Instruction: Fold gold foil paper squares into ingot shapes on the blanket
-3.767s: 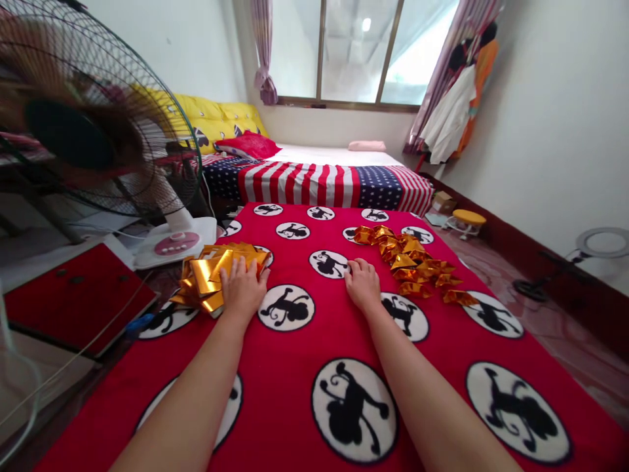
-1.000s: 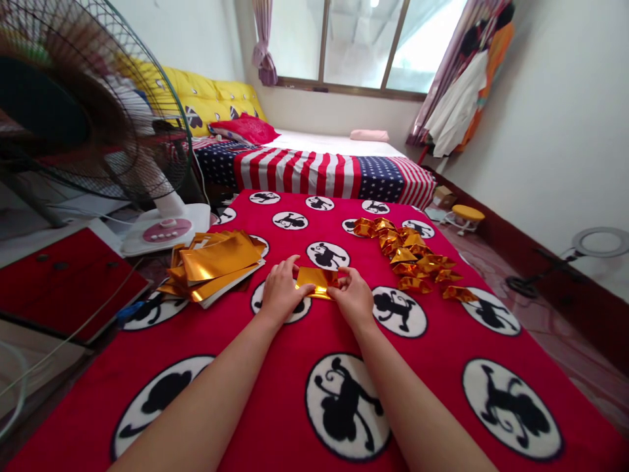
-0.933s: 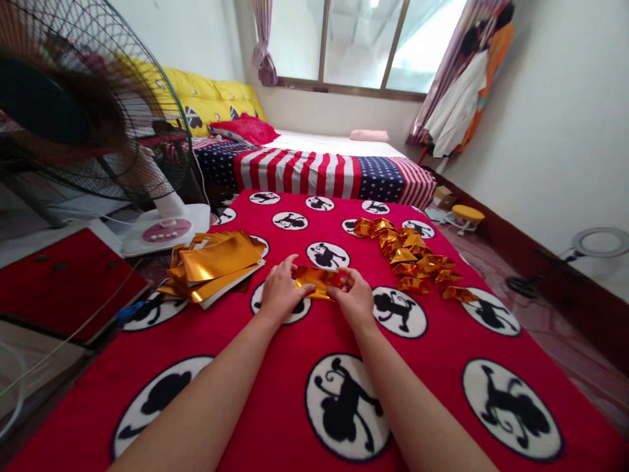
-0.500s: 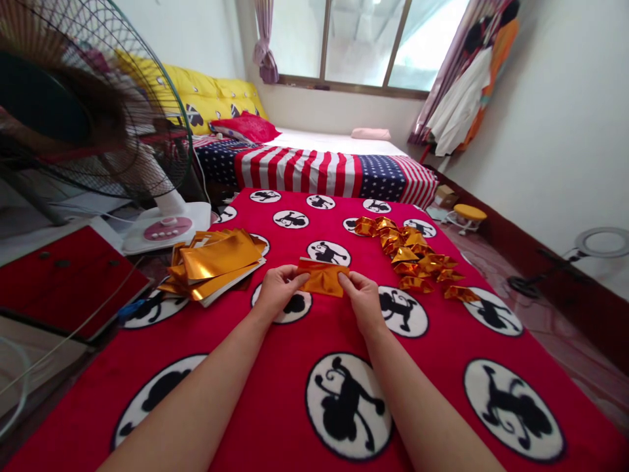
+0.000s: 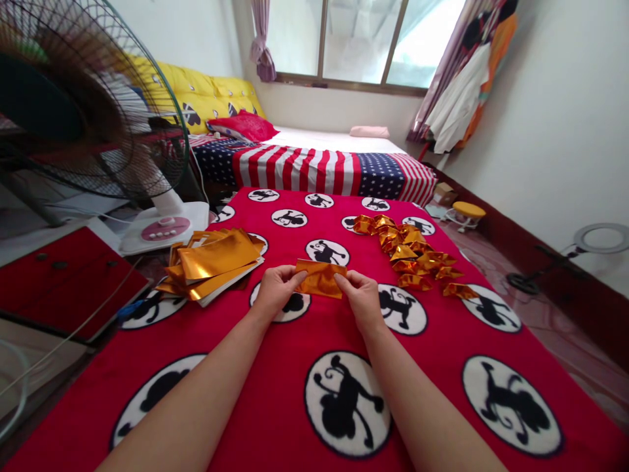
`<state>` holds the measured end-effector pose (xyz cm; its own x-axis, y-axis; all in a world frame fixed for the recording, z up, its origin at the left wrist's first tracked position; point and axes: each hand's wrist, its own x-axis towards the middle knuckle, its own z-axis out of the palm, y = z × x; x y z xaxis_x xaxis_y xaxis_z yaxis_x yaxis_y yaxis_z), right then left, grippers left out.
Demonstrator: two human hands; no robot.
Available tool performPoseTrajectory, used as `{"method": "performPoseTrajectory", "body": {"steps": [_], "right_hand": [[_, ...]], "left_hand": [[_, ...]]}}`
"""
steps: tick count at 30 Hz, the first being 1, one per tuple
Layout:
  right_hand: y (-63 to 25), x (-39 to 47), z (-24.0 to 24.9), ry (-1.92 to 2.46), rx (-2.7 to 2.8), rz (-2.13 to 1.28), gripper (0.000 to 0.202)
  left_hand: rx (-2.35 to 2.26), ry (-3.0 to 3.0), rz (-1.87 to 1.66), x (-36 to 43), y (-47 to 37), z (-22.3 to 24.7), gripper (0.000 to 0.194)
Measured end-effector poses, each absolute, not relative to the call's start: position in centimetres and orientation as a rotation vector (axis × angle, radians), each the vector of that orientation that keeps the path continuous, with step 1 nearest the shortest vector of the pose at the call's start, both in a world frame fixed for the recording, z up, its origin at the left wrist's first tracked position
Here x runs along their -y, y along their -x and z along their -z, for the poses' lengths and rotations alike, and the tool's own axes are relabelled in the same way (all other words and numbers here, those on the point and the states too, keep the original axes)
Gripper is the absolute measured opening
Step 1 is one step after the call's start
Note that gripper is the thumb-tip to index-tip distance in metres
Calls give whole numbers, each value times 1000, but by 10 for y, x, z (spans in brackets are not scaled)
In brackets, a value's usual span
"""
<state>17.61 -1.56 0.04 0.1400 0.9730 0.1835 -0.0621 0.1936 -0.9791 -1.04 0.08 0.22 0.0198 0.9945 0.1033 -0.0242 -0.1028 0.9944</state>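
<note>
In the head view, my two hands are out in front over the red monkey-print blanket [image 5: 275, 393], and here between them is the gold foil paper [image 5: 320, 280], a small oblong held at both ends. My left hand [image 5: 276, 288] has its near corner: thumb on top, fingers curled in behind, a firm little pinch. My right hand [image 5: 362, 295] matches it at the other end, thumb pressing the face, fingers bent close beneath. The strip looks folded along its far edge, though at this size I can't be sure how many layers there are.

Over to my left, just beyond that hand, lies the loose stack of foil sheets [image 5: 219, 255], fanned and untidy, white paper edges peeking out. Across on my right, there's the cluster of folded foil ingots [image 5: 403, 252], shiny and pointed, many of them touching, one sitting nearest me at the end.

Behind the stack stands the electric fan [image 5: 54, 101], its pink-and-white base beside the blanket. Straight ahead, past the blanket's far edge, is the bed with its stars-and-stripes cover [image 5: 304, 167], a red pillow [image 5: 246, 126] on the left and a pink pillow [image 5: 369, 132] under the window [image 5: 363, 42].
</note>
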Motion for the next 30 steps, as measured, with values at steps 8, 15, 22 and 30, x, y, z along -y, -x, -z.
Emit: {"method": "performPoseTrajectory", "body": {"steps": [8,15,22,30], "right_hand": [[-172,20,-10,1057,1068,-1077,24],[-174,18,-7,1081,1095,-1042,25],[-175,17,-3,1114,1113,-993,30],[-175,16,-1,1141,1126,-964,35]], "left_hand": [[-1120,-1255,-1279,0,10,-5,44],[-1144,-1276,-1265,1,10,-6,43],[-1149,-1300,-1259,2,10,-7,39],[-1157,-1351,-1258,1,12,-3,37]]}}
